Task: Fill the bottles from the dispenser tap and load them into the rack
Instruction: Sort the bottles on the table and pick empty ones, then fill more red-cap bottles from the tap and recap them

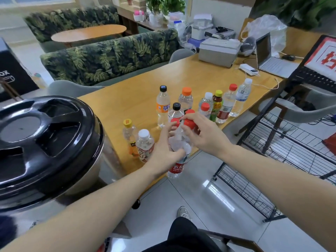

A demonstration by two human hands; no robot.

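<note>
In the head view the left hand (164, 151) grips the body of a clear bottle (179, 157) with a red label, held off the tabletop (127, 102) edge, while the right hand (198, 131) pinches its red cap (189, 123). The cap should probably be twisted while the body is held steady and upright, since the thin plastic looks likely to buckle. The dispenser (41, 140) stands close on the left and the wire rack (283, 151) on the right.

Your forearms are bare, with no sleeves in view. You wear black trousers (183, 235). Your one visible shoe (184, 213) is a pale laced sneaker.
</note>
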